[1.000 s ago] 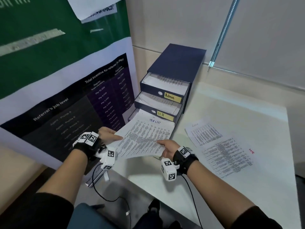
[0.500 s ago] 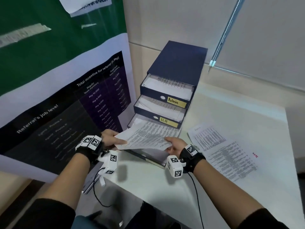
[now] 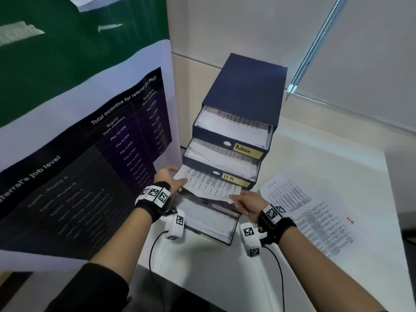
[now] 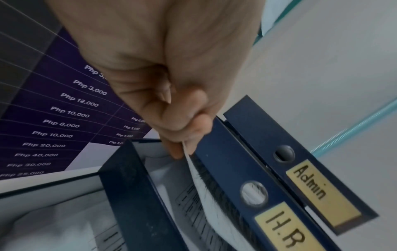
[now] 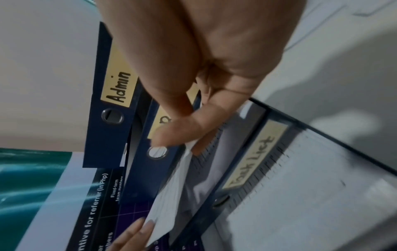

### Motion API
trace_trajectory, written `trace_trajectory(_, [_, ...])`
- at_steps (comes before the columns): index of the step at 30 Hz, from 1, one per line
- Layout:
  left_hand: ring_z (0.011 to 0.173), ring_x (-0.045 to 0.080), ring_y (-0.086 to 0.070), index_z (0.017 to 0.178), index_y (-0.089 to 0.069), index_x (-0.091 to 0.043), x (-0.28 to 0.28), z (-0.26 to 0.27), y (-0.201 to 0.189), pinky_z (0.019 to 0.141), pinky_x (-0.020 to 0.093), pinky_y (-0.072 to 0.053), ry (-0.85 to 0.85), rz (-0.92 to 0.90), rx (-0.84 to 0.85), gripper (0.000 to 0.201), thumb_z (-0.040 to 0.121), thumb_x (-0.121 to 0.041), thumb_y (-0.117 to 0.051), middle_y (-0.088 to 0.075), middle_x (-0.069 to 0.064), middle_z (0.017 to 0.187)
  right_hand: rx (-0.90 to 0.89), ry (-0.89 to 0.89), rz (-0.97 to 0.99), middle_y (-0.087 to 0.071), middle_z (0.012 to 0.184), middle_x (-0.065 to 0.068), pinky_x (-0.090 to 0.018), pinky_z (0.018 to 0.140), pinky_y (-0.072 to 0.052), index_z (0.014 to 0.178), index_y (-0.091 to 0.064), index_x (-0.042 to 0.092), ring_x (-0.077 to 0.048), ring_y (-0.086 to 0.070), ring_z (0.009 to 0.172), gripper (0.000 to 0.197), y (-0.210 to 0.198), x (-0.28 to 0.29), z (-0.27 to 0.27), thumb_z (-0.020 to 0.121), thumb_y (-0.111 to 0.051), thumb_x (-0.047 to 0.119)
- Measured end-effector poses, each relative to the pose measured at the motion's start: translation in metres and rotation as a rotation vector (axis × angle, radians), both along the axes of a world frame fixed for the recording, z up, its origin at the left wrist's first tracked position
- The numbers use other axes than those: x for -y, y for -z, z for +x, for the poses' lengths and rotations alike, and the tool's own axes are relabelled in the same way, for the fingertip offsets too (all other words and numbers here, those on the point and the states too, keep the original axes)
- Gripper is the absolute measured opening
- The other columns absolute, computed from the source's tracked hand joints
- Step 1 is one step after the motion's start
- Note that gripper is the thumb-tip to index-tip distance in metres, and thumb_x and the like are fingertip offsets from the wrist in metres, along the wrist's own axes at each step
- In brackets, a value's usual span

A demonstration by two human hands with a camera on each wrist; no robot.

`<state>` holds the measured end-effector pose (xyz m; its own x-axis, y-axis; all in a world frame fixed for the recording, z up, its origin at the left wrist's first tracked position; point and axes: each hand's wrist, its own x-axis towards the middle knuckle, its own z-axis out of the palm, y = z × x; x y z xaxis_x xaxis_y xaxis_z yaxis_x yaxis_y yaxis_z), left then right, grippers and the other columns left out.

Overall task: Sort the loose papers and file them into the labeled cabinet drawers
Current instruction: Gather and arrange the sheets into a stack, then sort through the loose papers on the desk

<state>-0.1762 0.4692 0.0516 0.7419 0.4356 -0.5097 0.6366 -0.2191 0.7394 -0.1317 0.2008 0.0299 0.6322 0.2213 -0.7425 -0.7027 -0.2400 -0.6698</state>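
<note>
A dark blue drawer cabinet (image 3: 245, 91) stands at the table's back left with its drawers pulled out. Yellow labels read Admin (image 3: 247, 150), H.R (image 3: 234, 179) and Task List (image 5: 253, 163). Both hands hold one printed sheet (image 3: 211, 185) low over the Task List drawer, its far edge tucked under the H.R drawer front. My left hand (image 3: 180, 184) pinches the sheet's left edge (image 4: 189, 158). The near right corner (image 5: 189, 146) is pinched between the thumb and fingers of my right hand (image 3: 234, 199).
Two loose printed sheets (image 3: 286, 192) (image 3: 324, 226) lie on the white table (image 3: 337, 158) right of the cabinet. A lower drawer (image 3: 209, 224) sticks out furthest, with paper in it. A large poster (image 3: 90, 154) stands close on the left.
The sheet has gone from tilted up in front of the cabinet to low and flat over the drawer below H.R. Both hands moved forward toward the cabinet with it.
</note>
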Motion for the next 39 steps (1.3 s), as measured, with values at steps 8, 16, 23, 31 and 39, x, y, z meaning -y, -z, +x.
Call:
trace_trajectory(8, [0.081,0.020,-0.072,0.091,-0.077,-0.010,0.017,0.020,0.026,0.083,0.028,-0.058,0.095,0.220,0.013,0.016,0.085,-0.001,-0.065,-0.075,0.009,0.087,-0.001,0.211,0.034,-0.058,0.064,-0.013,-0.039,0.100,-0.047,0.065,-0.049,0.007,-0.030,-0.068,0.083,0.032,0.015,-0.012,0.000,0.073,-0.079,-0.004])
trace_trajectory(16, [0.105,0.027,-0.063,0.110,-0.071,-0.012,0.038,0.040,0.000,0.089,0.035,-0.054,0.669,0.579,-0.292,0.025,0.089,-0.023,-0.063,-0.067,0.009,0.115,-0.102,0.252,0.175,-0.064,0.097,-0.024,-0.037,0.079,-0.060,0.100,-0.060,-0.004,-0.041,-0.069,0.097,0.014,-0.004,0.008,-0.002,0.088,-0.064,0.002])
trace_trajectory(23, [0.081,0.016,-0.070,0.104,-0.074,-0.012,0.125,0.055,-0.074,0.072,0.026,-0.058,0.831,-0.234,-0.045,0.017,0.093,-0.022,-0.065,-0.076,0.006,0.093,0.022,0.304,-0.069,-0.073,0.104,-0.015,-0.030,0.063,-0.059,0.113,-0.066,0.002,-0.027,-0.069,0.073,0.026,-0.009,0.138,0.000,0.092,-0.065,0.018])
trace_trajectory(31, [0.111,0.030,-0.062,0.140,-0.048,-0.007,0.311,0.103,0.034,0.096,0.041,-0.053,0.798,-0.130,-0.263,0.060,0.087,-0.023,-0.068,-0.059,0.016,0.132,-0.147,0.368,-0.818,-0.043,0.145,-0.019,-0.041,0.090,-0.049,0.143,-0.041,0.014,-0.039,-0.053,0.118,0.078,0.053,0.342,-0.013,0.078,-0.076,0.041])
trace_trajectory(39, [0.104,0.020,-0.059,0.143,-0.043,-0.016,0.390,0.103,0.107,0.091,0.029,-0.050,0.626,0.141,-0.233,0.064,0.085,-0.026,-0.068,-0.061,0.002,0.115,-0.060,0.460,-0.753,-0.048,0.139,-0.024,-0.045,0.093,-0.049,0.151,-0.023,0.009,-0.040,-0.051,0.125,0.098,0.077,0.365,0.008,0.076,-0.082,0.028])
